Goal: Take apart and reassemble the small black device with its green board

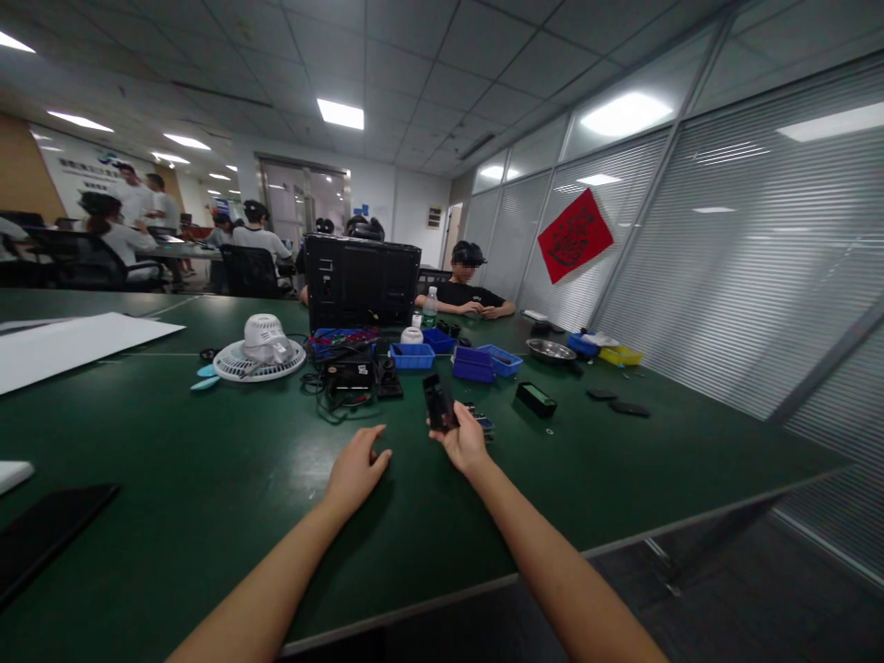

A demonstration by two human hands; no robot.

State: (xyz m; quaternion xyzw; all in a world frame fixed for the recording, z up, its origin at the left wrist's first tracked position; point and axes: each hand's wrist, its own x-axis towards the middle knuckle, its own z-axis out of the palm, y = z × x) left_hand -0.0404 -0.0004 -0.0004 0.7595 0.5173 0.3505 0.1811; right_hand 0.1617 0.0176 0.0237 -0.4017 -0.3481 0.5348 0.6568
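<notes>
Bare forearms [280,580] lead to the hands I watch: right hand [467,442] gripping a dark phone-like slab [436,401], long axis slanting away and slightly leftward above the green table [414,562]; left hand [354,471], loosely spread, empty, farther off, to its left.

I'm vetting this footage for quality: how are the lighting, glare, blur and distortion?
Head view, lighting: ceiling lights blown out to white, the dark device in the right hand showing little detail; head view, glare: a pale patch on the green table beside the left hand; head view, blur: background people soft; head view, distortion: lights stretched toward the upper right.
</notes>
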